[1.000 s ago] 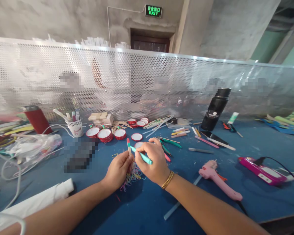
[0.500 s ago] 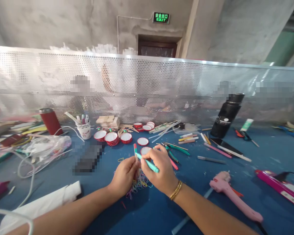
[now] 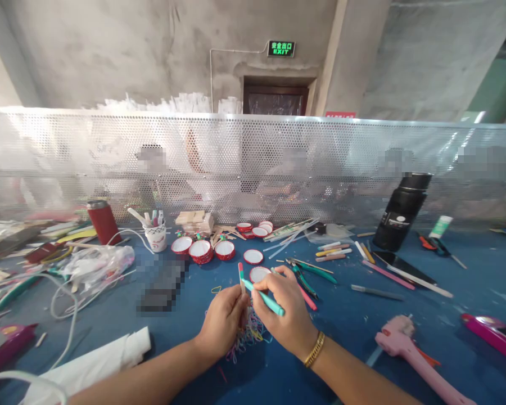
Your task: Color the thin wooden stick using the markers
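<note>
Between the fingertips of my left hand [image 3: 223,316] is a slim wooden craft stick [image 3: 242,274], held upright, its top coloured red with a green band below. My right hand [image 3: 284,304] grips a turquoise marker [image 3: 267,301], its tip against the stick near the green band. A heap of coloured rubber bands [image 3: 253,334] lies on the table under my hands, partly hidden by them. Just beyond my hands sits a small white, red-rimmed cap [image 3: 253,256], with another partly behind my right hand.
Stacked red-rimmed caps [image 3: 200,251], a paper cup with pens [image 3: 156,236] and a red tumbler [image 3: 104,222] stand behind. To the right are green-handled pliers [image 3: 318,271], several markers [image 3: 333,253], a black bottle [image 3: 400,216] and a pink glue gun [image 3: 409,343]. A white roll [image 3: 101,360] lies left.
The whole view has shifted, so everything sits lower and slightly further right. Both hands keep their hold, with the marker tip still at the stick's green band.
</note>
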`<action>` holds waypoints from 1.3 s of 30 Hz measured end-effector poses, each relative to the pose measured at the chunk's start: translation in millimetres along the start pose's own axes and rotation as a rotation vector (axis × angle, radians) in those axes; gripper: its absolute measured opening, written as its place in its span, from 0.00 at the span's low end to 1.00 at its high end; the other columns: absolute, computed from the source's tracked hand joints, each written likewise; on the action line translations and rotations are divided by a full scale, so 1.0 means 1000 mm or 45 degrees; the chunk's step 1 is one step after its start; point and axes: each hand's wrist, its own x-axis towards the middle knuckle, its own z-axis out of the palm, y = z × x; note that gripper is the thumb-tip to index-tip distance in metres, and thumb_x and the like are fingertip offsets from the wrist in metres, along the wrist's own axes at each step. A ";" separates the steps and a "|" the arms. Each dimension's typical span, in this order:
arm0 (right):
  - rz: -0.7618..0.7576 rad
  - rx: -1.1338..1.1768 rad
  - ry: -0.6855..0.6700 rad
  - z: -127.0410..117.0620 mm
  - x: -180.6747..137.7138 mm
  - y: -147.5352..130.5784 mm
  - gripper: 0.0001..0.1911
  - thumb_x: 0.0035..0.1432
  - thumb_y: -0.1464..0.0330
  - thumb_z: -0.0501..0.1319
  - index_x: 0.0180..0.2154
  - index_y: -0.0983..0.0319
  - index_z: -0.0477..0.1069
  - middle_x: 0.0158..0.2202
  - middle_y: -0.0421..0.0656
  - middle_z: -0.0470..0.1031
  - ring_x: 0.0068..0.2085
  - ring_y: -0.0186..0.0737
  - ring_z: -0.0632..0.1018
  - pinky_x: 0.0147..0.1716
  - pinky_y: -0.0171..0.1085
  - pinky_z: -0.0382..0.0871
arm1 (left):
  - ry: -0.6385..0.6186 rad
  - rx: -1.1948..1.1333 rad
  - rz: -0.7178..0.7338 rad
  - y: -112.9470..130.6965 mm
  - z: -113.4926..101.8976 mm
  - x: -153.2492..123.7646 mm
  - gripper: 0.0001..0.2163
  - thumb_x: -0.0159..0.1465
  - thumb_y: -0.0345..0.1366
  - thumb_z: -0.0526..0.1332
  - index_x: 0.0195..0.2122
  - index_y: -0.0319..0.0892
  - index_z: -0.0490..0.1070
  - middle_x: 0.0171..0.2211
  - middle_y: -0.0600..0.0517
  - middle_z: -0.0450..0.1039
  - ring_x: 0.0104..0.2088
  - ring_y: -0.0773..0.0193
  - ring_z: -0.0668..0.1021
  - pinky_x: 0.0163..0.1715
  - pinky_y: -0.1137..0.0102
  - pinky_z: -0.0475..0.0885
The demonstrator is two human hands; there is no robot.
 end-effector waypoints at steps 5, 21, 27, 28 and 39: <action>0.045 -0.033 0.030 0.002 0.001 0.009 0.05 0.60 0.72 0.57 0.30 0.59 0.65 0.24 0.35 0.69 0.28 0.34 0.70 0.48 0.44 0.59 | 0.013 -0.041 -0.066 -0.005 0.001 0.000 0.18 0.68 0.47 0.50 0.25 0.42 0.63 0.21 0.55 0.65 0.24 0.66 0.67 0.26 0.72 0.60; 0.075 0.031 0.083 -0.001 0.003 0.005 0.10 0.58 0.73 0.58 0.43 0.58 0.69 0.34 0.41 0.77 0.37 0.41 0.76 0.47 0.45 0.64 | 0.002 -0.146 -0.159 -0.007 0.003 0.002 0.20 0.65 0.53 0.51 0.25 0.42 0.63 0.18 0.56 0.63 0.20 0.67 0.65 0.21 0.74 0.59; 0.104 0.018 0.096 -0.007 0.006 0.005 0.06 0.63 0.68 0.57 0.32 0.59 0.68 0.29 0.39 0.75 0.32 0.37 0.74 0.44 0.43 0.64 | -0.057 -0.147 -0.146 -0.006 0.003 0.003 0.18 0.67 0.50 0.50 0.27 0.42 0.62 0.19 0.57 0.62 0.21 0.68 0.65 0.22 0.74 0.59; 0.096 0.010 0.092 -0.007 0.007 0.004 0.08 0.63 0.68 0.56 0.30 0.59 0.68 0.28 0.39 0.75 0.31 0.37 0.74 0.44 0.43 0.63 | -0.072 -0.153 -0.140 -0.006 0.003 0.003 0.18 0.67 0.49 0.50 0.27 0.42 0.61 0.19 0.57 0.62 0.21 0.68 0.65 0.22 0.74 0.59; 0.130 0.218 0.083 -0.003 0.003 0.001 0.04 0.59 0.71 0.58 0.36 0.58 0.71 0.32 0.40 0.76 0.36 0.39 0.74 0.45 0.43 0.66 | -0.101 -0.145 -0.127 -0.004 0.001 0.004 0.17 0.68 0.48 0.51 0.27 0.41 0.64 0.19 0.57 0.63 0.22 0.68 0.65 0.23 0.74 0.58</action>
